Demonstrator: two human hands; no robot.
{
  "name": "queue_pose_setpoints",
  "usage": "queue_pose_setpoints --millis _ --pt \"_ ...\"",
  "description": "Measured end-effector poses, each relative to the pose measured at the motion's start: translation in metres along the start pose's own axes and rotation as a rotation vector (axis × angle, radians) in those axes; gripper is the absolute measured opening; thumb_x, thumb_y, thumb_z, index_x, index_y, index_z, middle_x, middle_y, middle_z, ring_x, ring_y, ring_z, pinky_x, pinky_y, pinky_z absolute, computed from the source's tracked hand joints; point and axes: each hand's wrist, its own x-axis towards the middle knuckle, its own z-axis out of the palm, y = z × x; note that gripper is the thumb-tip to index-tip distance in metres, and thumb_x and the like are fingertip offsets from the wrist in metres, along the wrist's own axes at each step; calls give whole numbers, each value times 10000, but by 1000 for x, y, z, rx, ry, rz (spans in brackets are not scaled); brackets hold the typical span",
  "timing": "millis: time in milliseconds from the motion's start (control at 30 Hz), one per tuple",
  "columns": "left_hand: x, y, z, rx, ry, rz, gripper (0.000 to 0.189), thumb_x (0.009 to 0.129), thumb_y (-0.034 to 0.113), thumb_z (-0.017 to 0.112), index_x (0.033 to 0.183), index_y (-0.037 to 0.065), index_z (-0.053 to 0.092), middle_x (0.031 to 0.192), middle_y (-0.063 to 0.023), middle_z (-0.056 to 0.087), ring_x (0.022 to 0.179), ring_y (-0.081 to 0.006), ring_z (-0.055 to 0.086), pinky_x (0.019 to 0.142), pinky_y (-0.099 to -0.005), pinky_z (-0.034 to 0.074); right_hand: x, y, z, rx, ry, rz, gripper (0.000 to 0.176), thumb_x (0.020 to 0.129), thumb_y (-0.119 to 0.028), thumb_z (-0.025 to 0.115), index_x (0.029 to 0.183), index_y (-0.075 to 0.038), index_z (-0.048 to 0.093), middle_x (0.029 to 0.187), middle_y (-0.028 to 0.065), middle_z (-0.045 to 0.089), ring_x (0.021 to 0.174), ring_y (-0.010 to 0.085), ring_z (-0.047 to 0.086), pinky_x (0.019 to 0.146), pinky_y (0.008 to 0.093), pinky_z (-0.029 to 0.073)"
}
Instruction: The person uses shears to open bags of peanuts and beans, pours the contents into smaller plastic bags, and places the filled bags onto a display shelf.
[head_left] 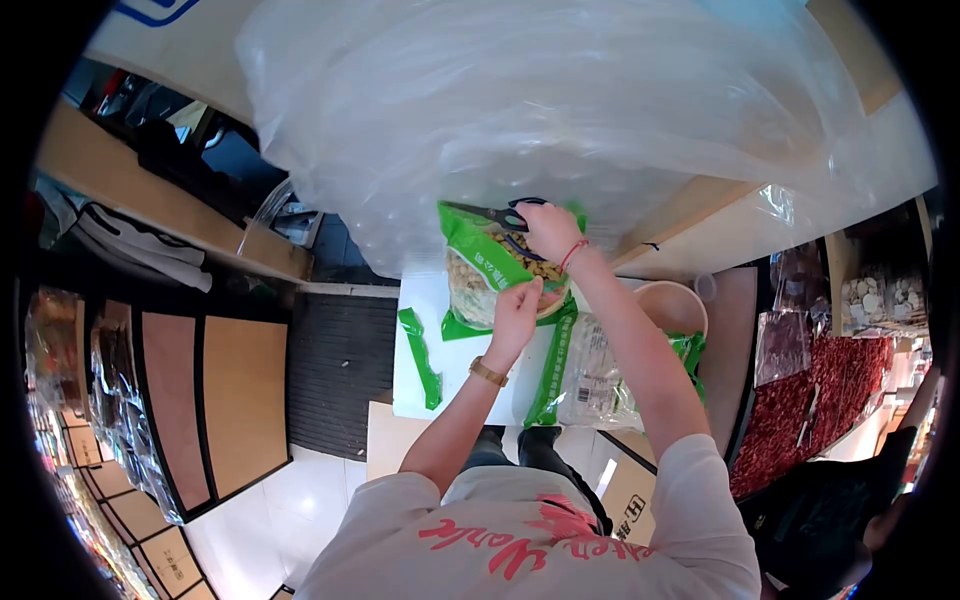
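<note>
My right hand [552, 236] grips the black-handled scissors [499, 216], whose blades lie across the top of a green and clear plastic bag [482, 257]. Tan, nut-like pieces show through the bag's clear part. My left hand [517, 312] is closed on the bag's lower right side, below the scissors. A cut-off green strip [421, 358] lies on the white tabletop [467, 390] to the left. Under my right forearm lies another green and clear package [590, 375].
A large bundle of clear plastic [560, 110] fills the space beyond the table. Behind my right forearm stands a pinkish round tub [672, 301]. Cardboard boxes [630, 500] are on the floor. At the far right is another person in dark clothing [825, 515].
</note>
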Motion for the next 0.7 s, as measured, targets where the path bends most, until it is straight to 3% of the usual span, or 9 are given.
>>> queue_pose_setpoints --millis 100,233,267,333,433,567,633,700 --pt "6 2 -4 47 7 43 424 948 276 457 721 -31 642 687 -61 648 605 -60 536 584 -217 435 -20 4 -2 -14 -28 67 188 715 -43 565 900 -66 593 821 136 641 819 329 617 699 425 495" --pt "11 -3 -5 53 22 50 410 946 273 462 723 -17 646 682 -59 644 616 -56 531 597 -216 429 -78 17 -17 155 222 9 228 680 5 587 901 -34 554 913 126 621 841 310 590 706 401 472" --pt "16 -16 -11 119 11 45 389 950 265 452 753 -5 651 728 -68 655 679 -69 551 631 -227 430 -98 20 -19 234 312 -9 239 664 24 594 890 -21 532 937 127 610 844 310 575 705 391 463" --pt "11 -4 -6 43 -15 57 379 952 262 445 773 1 652 767 -71 662 712 -79 560 649 -237 430 -148 34 -16 317 440 80 292 639 54 611 905 -12 510 881 122 579 773 299 536 685 359 447" --pt "-3 -7 -17 66 -91 63 377 960 271 407 829 15 650 877 -65 673 784 -106 577 698 -262 433 -237 58 -4 289 640 320 311 668 55 626 955 -8 526 768 102 503 670 254 461 646 326 424" --pt "-33 -38 -34 215 -184 -127 360 949 304 427 880 23 640 891 -36 661 856 -102 568 741 -270 437 -356 111 4 135 632 804 226 768 -85 668 937 11 553 688 107 488 631 278 494 609 356 430" --pt "-47 -75 -28 215 -243 -274 348 936 333 460 1031 23 587 1031 -76 626 951 -121 550 787 -269 431 -405 144 19 88 646 896 238 773 -118 667 932 14 550 700 128 519 653 309 525 616 379 437" --pt "-55 -145 -25 294 -330 -300 352 928 333 477 1098 30 537 1101 -69 589 989 -126 531 810 -267 416 -440 173 43 49 651 975 254 778 -152 665 927 17 548 712 149 551 674 339 556 624 403 443"
